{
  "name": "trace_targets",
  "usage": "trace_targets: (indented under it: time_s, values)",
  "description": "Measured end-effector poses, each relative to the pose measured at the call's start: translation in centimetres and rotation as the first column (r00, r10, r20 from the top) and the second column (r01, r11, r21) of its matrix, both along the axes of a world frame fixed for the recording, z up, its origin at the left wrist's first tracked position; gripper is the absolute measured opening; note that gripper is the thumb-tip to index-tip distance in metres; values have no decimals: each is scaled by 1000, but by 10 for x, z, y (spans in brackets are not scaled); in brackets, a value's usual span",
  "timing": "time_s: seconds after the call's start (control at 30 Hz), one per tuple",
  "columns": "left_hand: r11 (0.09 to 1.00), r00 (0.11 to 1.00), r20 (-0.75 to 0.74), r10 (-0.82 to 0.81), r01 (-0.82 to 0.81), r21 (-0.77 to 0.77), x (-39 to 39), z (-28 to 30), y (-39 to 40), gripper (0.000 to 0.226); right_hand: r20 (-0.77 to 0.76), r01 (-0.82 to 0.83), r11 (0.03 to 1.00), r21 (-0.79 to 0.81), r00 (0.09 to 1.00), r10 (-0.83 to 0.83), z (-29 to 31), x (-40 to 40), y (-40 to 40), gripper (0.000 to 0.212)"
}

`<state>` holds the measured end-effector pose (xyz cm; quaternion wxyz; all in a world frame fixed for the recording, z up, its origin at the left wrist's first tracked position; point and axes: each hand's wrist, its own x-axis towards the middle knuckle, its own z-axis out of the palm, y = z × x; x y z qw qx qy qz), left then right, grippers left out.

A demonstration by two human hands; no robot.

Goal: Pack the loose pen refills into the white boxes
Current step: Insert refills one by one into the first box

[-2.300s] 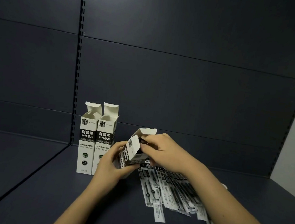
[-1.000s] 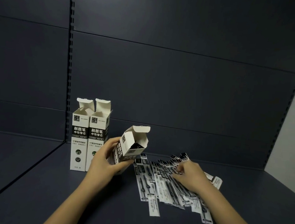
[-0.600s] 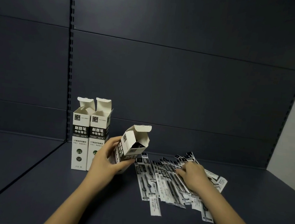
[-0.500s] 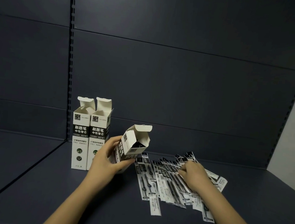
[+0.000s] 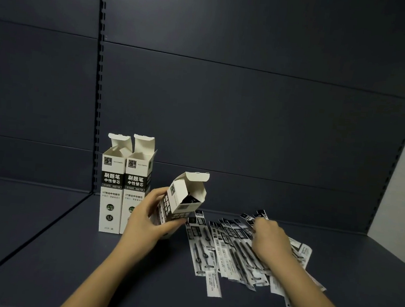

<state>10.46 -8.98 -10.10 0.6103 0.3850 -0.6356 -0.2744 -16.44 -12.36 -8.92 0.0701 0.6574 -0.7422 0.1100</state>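
Currently my left hand (image 5: 145, 224) is gripping the tilted open white cardboard box (image 5: 181, 200); my right hand (image 5: 268, 240), fingers curled, is pinching at the loose black-and-white sleeved pen refills (image 5: 225, 248).

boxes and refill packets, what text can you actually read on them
"NO.50091": top of each standing white box
"刷题笔 中性替芯": black band on both
"ST按动中性替芯": below the band
"0.5": circle low on the left one
Tilted box in the left hand: blurred
Refill packets: too small

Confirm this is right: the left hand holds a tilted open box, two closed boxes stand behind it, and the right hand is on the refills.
One error: in the head view the two standing boxes have their top flaps open, not closed. The left hand does hold the tilted open box, and the right hand is on the refills.
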Motion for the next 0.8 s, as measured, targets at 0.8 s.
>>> trace_targets:
  time_s: [0.8]
  values:
    - [1000, 1000, 3, -1, 1, -10, 0, 2, 1, 62, 305, -564, 748, -349, 687, 660, 93, 47, 80, 31]
